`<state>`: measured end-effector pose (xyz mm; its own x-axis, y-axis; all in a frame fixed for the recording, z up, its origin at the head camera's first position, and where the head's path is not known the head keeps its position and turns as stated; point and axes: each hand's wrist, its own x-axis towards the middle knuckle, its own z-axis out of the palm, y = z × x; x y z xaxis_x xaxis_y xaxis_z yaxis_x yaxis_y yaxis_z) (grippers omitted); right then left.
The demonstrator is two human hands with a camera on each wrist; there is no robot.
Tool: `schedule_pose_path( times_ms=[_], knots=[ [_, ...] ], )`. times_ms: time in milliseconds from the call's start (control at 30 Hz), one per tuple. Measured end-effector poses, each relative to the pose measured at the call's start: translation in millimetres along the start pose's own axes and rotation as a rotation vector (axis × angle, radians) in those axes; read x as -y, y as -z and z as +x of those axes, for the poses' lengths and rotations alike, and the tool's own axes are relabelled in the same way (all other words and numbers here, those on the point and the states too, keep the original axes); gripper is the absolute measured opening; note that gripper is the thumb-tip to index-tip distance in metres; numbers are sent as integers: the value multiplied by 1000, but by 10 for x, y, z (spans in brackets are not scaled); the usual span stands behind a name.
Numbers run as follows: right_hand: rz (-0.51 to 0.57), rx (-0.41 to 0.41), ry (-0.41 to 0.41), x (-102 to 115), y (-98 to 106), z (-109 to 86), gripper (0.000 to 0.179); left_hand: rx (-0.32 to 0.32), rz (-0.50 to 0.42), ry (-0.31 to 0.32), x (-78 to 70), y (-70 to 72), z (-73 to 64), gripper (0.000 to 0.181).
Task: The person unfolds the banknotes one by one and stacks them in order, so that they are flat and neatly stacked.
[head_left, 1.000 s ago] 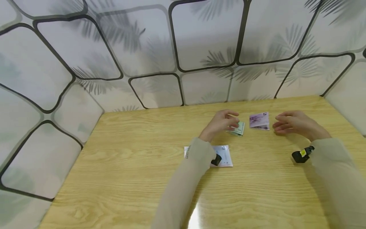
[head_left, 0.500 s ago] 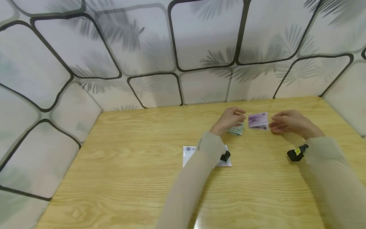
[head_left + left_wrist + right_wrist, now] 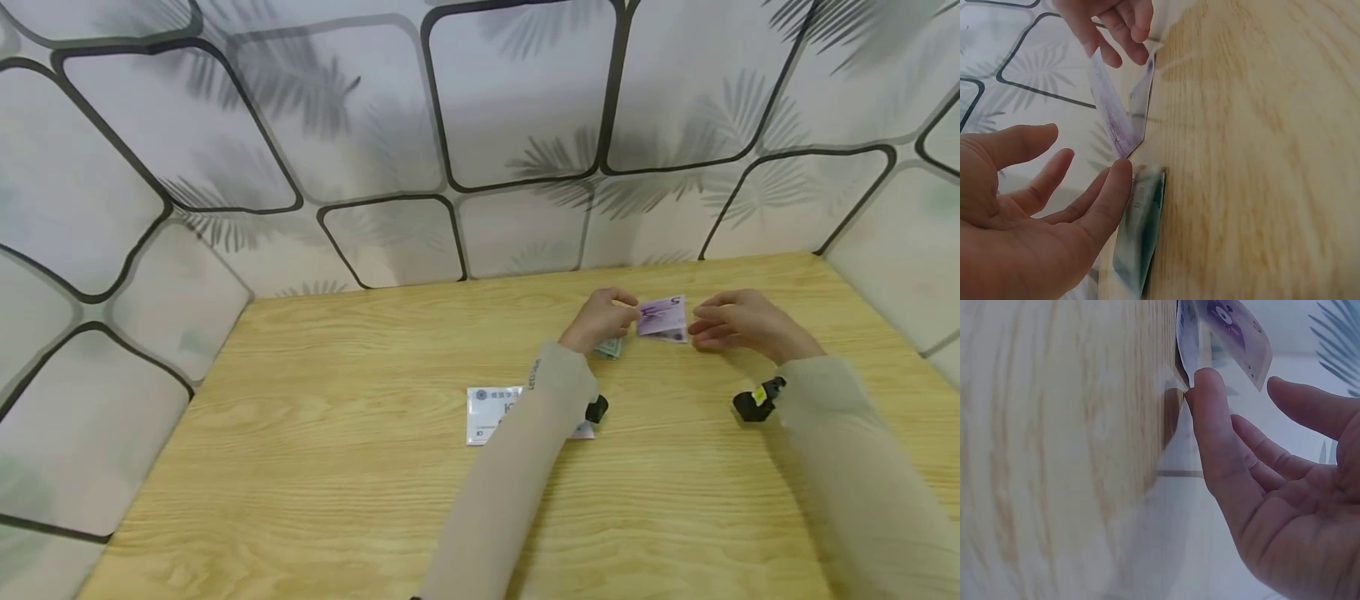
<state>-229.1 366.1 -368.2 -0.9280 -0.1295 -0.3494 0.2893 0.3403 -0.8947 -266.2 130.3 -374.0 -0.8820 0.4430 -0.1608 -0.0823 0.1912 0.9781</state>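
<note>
A folded purple banknote point(image 3: 662, 315) stands on the wooden table, its two halves spread in a V in the left wrist view. My left hand point(image 3: 602, 320) is at its folded end, fingers loosely bent, with the fingertips close to the fold; contact is unclear. Beneath that hand lies a folded green banknote point(image 3: 1140, 231), mostly hidden in the head view. My right hand point(image 3: 744, 322) is at the purple note's free edges. Its thumb and fingers are apart around the raised flap point(image 3: 1244, 340), without a visible pinch.
A pale banknote point(image 3: 489, 408) lies flat nearer the front, partly covered by my left sleeve point(image 3: 517, 450). The wooden table point(image 3: 322, 450) meets a patterned backdrop point(image 3: 390, 150) at the back and sides.
My left hand has moved right, from over the green note to the purple note's left end. My right hand stays at the purple note's right end. The head view has shifted slightly.
</note>
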Motion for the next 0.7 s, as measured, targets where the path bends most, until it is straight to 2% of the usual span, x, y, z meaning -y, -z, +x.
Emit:
schedule_pose_path(
  times_ms=[300,533,700],
  knots=[
    [36,-5,-2,2,-66,65,47,-43,-23,40,19,-96,59,23],
    [76,4,-8,24,-119,113,43,-17,7,32,38,-77,42,28],
    [42,21,34,51,-160,135,51,8,49,16,38,-65,34,33]
  ],
)
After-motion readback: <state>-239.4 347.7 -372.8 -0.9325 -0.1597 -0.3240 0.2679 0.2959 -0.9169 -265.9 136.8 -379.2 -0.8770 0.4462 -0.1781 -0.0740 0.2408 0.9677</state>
